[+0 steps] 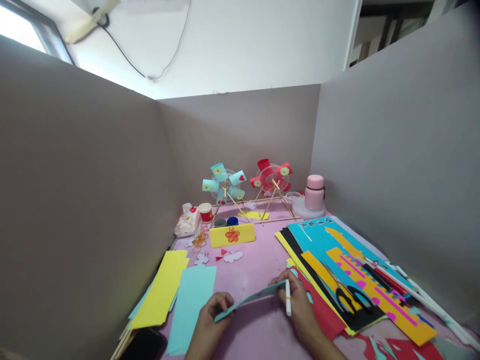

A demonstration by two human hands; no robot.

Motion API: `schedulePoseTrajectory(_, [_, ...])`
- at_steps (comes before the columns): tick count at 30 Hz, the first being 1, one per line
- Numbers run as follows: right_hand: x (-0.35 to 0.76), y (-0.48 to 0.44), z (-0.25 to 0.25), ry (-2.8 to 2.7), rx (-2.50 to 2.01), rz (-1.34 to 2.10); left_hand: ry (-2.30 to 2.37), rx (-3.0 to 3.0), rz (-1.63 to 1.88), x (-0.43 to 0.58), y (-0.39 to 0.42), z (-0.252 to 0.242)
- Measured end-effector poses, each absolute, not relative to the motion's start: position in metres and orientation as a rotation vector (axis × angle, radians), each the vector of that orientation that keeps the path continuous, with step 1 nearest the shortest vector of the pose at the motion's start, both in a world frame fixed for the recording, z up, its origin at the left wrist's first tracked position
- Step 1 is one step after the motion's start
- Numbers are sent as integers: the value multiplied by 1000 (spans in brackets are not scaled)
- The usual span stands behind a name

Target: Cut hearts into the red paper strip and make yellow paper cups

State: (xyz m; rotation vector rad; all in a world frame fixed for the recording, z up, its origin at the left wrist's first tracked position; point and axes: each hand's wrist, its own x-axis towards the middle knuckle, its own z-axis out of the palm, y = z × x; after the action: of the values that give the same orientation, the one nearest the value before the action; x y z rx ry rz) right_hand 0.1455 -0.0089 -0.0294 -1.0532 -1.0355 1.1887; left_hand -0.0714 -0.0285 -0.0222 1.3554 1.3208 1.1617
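My left hand point(210, 320) pinches the near end of a long light-blue paper strip point(252, 297) that arches above the pink table point(251, 272). At the strip's far end my right hand point(298, 302) is closed on it and also holds a white pen point(288, 297) pointing down toward me. Both hands hover low at the table's front middle.
Yellow point(163, 290) and light-blue point(191, 307) sheets lie left. A stack of coloured paper point(337, 255) with black scissors point(352, 300) lies right. At the back stand two paper windmills point(225, 185), a pink bottle point(314, 192), a yellow card point(231, 235), cups. Grey partitions enclose the table.
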Motion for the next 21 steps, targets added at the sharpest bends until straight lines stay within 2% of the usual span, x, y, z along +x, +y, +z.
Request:
schedulePoseTrajectory(10, [145,-7,-33,-1076,-1095,1127,1294,1362,1072,-65,-31,-9])
schedulePoseTrajectory(16, [144,-6,-36,-1174,-1158,1067,1336,1221,1186,-64,-29,-14])
schedulePoseTrajectory(21, [147,-7,-38,-1312,-1277,861,1414,1144,1277,-65,-28,-23])
